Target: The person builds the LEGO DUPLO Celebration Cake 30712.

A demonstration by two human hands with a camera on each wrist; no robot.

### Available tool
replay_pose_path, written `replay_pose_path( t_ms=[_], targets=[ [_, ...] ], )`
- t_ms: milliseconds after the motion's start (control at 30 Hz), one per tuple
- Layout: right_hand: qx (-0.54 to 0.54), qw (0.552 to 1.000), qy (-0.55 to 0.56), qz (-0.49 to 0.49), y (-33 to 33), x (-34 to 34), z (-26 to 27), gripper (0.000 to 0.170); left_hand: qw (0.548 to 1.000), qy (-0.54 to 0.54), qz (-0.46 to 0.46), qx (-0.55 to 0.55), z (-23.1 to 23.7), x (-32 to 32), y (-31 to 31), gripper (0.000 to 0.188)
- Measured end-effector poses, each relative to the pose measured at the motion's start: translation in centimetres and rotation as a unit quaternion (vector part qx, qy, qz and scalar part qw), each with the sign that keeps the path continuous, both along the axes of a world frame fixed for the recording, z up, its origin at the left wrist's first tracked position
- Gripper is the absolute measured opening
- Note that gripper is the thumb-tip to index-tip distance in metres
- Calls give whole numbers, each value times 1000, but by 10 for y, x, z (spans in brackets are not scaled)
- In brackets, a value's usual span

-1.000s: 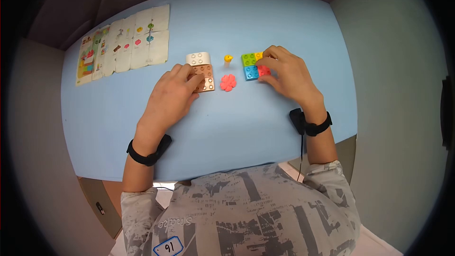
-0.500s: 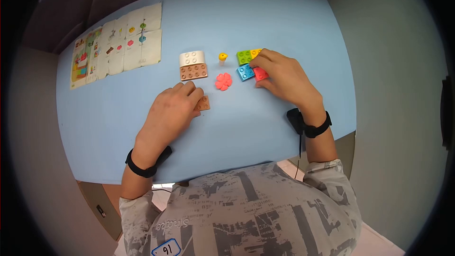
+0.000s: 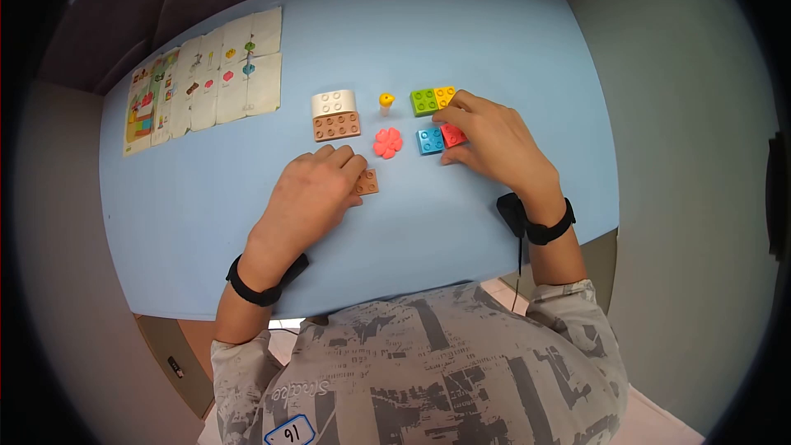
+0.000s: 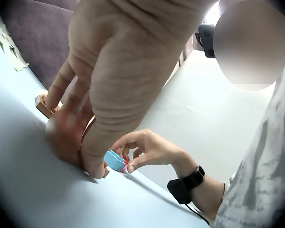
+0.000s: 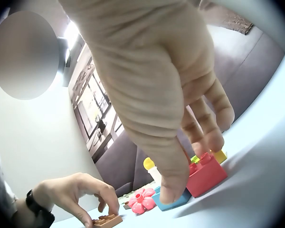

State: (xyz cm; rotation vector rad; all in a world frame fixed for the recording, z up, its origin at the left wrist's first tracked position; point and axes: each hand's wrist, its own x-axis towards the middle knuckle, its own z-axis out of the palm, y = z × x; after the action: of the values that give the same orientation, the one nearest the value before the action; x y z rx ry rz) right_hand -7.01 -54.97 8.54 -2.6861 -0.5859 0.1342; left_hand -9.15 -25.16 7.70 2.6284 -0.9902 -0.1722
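1. Worktop [image 3: 395, 239]: smooth-looking, so loose pieces probably slide easily on it; the pink flower [image 3: 388, 142] serves as landmark throughout.
2. Left hand [image 3: 311, 189]: to the near left of the flower, pinching a brown brick between thumb and fingers.
3. Right hand [image 3: 504, 147]: to the right of the flower, thumb on the near side and fingers on the far side, gripping the red brick; whether it bears any weight, I cannot tell.
4. Brown brick [image 3: 367, 182]: just to the near left of the flower, partly hidden by the fingers. Likely light, stiff plastic, hard to damage; best pinched by its long side walls, studs left free.
5. Red brick [image 3: 453, 135] and blue brick [image 3: 429, 141]: side by side, right of the flower, blue the nearer to it. Both look rigid, light and slightly slick; opposite flat walls offer the surest hold. Whether they are joined is unclear, so pinching one may leave the other behind.
6. Flower: thin petals, probably a little flexible; the rim gives fingertips an edge.
7. Yellow-topped peg [image 3: 386, 102]: beyond the flower, upright and narrow, likely to topple if brushed; take it by the stem.
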Motion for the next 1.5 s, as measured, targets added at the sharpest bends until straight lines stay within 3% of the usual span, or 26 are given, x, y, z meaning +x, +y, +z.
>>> replay_pose_path(
  t_ms=[233,533,833,933,1133,1500],
  targets=[
    [-15,998,53,8,0,-3,-10,37,1000,2,4,14,-7,0,1,38],
    [-9,999,39,20,18,-14,-7,40,1000,0,-15,16,-13,1,-22,40],
    [-19,999,25,35,17,-18,-2,29,1000,25,17,-10,-2,1,-14,53],
    [56,996,2,69,25,-25,16,27,996,43,39,-62,7,-2,-8,54],
    [44,988,-49,140,57,-27,-9,26,988,46,69,-128,7,-15,-15,48],
    [92,987,-4,132,61,-28,-23,22,992,39,58,-105,-13,-15,-9,33]
  ],
)
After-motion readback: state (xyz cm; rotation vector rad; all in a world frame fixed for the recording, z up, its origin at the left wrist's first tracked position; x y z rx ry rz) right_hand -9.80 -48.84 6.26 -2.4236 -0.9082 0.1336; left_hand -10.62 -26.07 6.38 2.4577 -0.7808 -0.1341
